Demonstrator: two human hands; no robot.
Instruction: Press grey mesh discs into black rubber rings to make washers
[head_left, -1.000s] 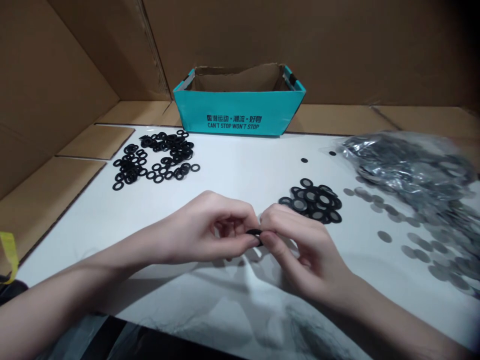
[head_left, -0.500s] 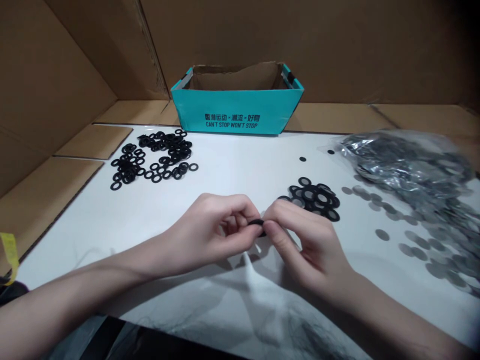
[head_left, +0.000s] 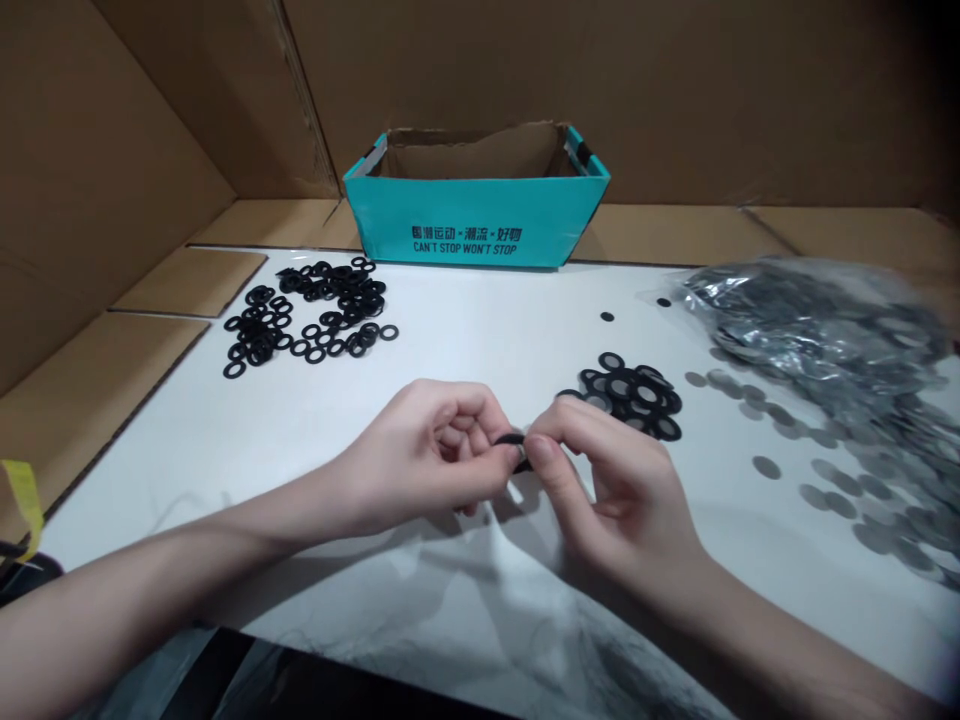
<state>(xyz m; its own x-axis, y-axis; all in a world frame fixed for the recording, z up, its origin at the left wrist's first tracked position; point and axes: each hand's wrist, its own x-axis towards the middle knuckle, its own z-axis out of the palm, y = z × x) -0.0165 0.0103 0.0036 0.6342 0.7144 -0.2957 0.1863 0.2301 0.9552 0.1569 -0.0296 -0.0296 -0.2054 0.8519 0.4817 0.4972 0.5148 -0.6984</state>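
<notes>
The person's two bare hands meet over the near part of the white bench (head_left: 465, 330), fingertips close together around one small black ring (head_left: 511, 438). The left forearm comes in from the lower left, low and slanting, and its wrist is nearly straight; the left hand (head_left: 431, 455) is turned with its thumb along the near side, pointing right, while the index finger arches over the far side and the other fingers curl loosely towards the palm. Thumb and index finger of this hand grasp the left part of the ring. The right forearm slants up from the lower right corner, and the right hand (head_left: 622, 470) reaches up and left, its knuckles raised, its index finger bent, its thumb angled up to the ring's right edge, so that it pinches that side. The ring is tilted, and a light sliver shows inside it by the left thumb; the fingers hide the rest. Just beyond the right hand lies a heap of black rings with grey centres (head_left: 630, 390), partly covered by its fingers. A scatter of open black rings (head_left: 337, 300) lies beyond the left hand, left of centre. Loose grey discs (head_left: 766, 467) spread to the right, beside and below a clear plastic bag (head_left: 810, 320), and a teal box (head_left: 472, 220) stands upright at the far edge
</notes>
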